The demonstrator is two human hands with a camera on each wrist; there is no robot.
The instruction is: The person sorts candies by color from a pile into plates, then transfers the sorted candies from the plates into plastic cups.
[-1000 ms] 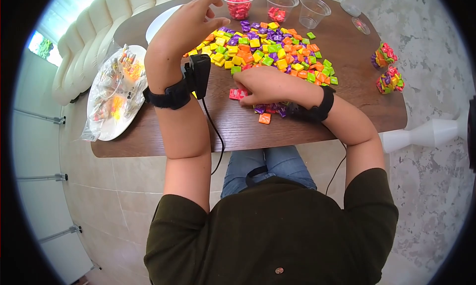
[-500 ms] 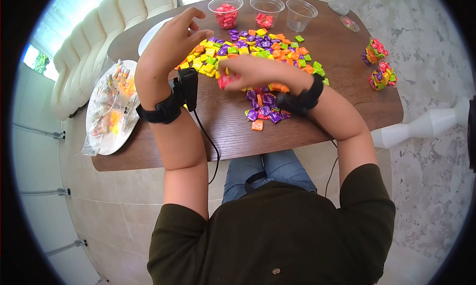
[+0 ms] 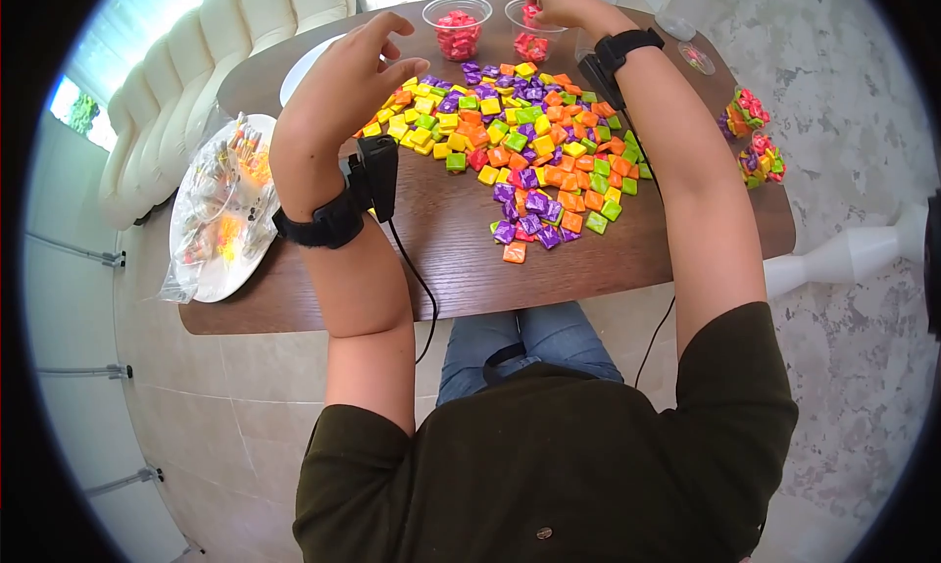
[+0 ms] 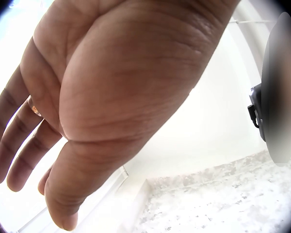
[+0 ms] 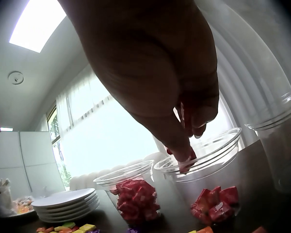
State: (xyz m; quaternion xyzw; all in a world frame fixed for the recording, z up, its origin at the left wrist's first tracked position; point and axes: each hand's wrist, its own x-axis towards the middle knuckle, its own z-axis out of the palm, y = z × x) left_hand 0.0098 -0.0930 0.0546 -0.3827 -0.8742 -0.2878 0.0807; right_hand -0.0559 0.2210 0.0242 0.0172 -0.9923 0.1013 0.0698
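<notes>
Right hand (image 3: 569, 4): over the mouth of a clear round plastic cup (image 3: 536, 26), fingers bent, thumb and fingertips pinching red wrapped candies (image 5: 185, 119). Exact count hidden by the fingers. Small heap of red candies (image 5: 217, 206) at the bottom of that cup.

Left hand (image 3: 348, 73): open, grips nothing. Fingers loosely bent, thumb apart, raised above the table near the left side of the candy spread. A ring on one finger, seen from the left wrist.

Just beside the cup under the right hand, a second clear plastic cup (image 3: 458, 19), fuller, holding red candies. On its other side, a third clear cup (image 5: 283, 155), partly cut off in the right wrist view.

Dark brown wooden table (image 3: 431, 269): broad spread of square wrapped candies (image 3: 529, 137), yellow, orange, green and purple, a few red among them. Stack of white plates (image 5: 68, 204) beyond the left hand. White oval plate (image 3: 218, 294) at the table's left, bearing items in clear plastic. Far right: two multicoloured candy clusters (image 3: 762, 161), close together; clear round lid (image 3: 697, 58) farther back.
</notes>
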